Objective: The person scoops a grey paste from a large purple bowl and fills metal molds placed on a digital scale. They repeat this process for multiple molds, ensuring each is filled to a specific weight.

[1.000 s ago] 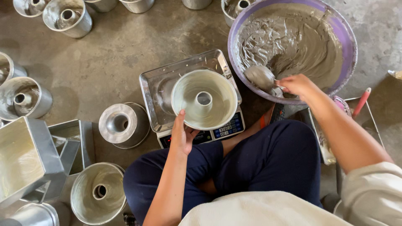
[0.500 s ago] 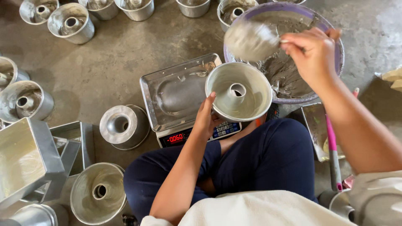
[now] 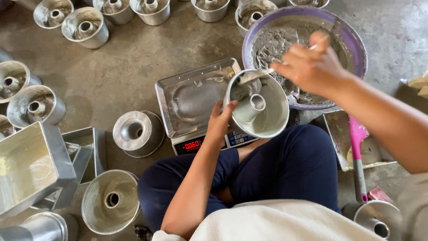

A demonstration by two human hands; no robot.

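Concrete floor (image 3: 133, 76), left hand (image 3: 220, 120) gripping tilted tube pan (image 3: 258, 105), right hand (image 3: 312, 67) pinching battered spoon (image 3: 254, 76) over purple batter bowl (image 3: 347, 33).

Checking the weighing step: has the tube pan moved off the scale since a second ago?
Yes. The tube pan has been lifted off the scale tray and tilted toward the purple bowl.

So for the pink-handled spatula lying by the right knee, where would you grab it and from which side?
Probably the pink handle of the spatula, taken from above across its sides. It lies flat and runs toward the person, its far end resting in the smeared metal tray, so the handle looks like the clean, reachable part. The right hand is busy with the spoon.
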